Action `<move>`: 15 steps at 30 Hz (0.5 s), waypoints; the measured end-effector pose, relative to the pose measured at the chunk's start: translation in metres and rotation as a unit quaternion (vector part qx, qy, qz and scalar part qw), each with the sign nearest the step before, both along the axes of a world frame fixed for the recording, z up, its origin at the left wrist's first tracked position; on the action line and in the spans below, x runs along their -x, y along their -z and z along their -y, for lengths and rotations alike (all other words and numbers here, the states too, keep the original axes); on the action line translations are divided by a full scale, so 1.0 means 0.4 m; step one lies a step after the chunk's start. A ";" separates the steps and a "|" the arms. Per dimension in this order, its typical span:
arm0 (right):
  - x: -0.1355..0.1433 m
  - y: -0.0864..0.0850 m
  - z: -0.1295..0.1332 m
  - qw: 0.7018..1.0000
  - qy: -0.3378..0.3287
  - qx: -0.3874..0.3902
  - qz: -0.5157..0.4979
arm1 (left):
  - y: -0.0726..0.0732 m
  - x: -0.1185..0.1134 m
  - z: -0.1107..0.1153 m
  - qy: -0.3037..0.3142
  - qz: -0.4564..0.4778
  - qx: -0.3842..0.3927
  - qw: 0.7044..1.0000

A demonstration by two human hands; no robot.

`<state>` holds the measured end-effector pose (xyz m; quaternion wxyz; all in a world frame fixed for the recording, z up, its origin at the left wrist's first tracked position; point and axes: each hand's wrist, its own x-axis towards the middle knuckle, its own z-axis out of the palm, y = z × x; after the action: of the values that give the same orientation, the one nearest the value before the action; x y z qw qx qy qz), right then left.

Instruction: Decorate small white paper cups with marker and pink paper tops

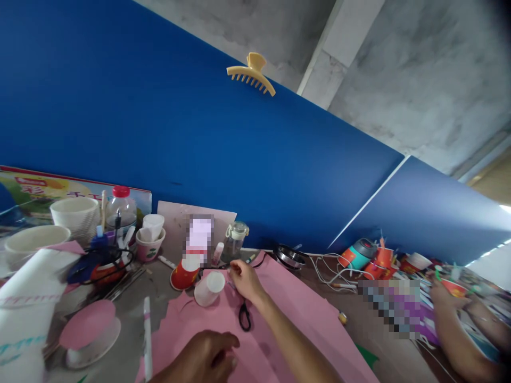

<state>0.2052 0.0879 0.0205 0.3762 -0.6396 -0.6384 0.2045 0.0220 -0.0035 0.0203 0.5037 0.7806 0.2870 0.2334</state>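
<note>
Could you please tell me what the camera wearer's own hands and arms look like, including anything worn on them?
The ungloved left hand and ungloved right hand are bare, with no ring, bracelet or watch visible. The slender right forearm shows no sleeve or markings up to the picture's edge; most of the left arm is out of view.

This looks like a shared craft workroom: bare grey concrete ceiling (419, 69), 2 flat blue partition panels (159, 122) along the grey-brown bench (133, 306)'s far edge, pink paper sheets (315, 314), black-handled scissors (240, 317), another person's arms (453, 332) towards the right end.
</note>
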 end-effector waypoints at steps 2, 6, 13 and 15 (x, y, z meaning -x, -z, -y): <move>0.002 0.005 -0.023 1.000 0.011 0.002 0.007 | -0.001 -0.001 -0.003 0.009 -0.006 -0.054 0.998; 0.004 0.022 -0.056 1.000 0.027 -0.001 0.008 | 0.001 0.003 -0.015 -0.004 -0.027 -0.176 0.984; 0.024 0.050 -0.085 0.999 0.038 -0.018 0.000 | 0.077 0.027 -0.044 -0.206 0.043 -0.220 0.952; 0.030 0.054 -0.092 0.999 0.042 -0.018 0.007 | 0.101 0.028 -0.055 -0.298 0.081 -0.178 0.934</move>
<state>0.1934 0.1248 -0.0012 0.3919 -0.6599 -0.6173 0.1726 0.0107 0.0185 -0.0202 0.2857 0.7146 0.4180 0.4827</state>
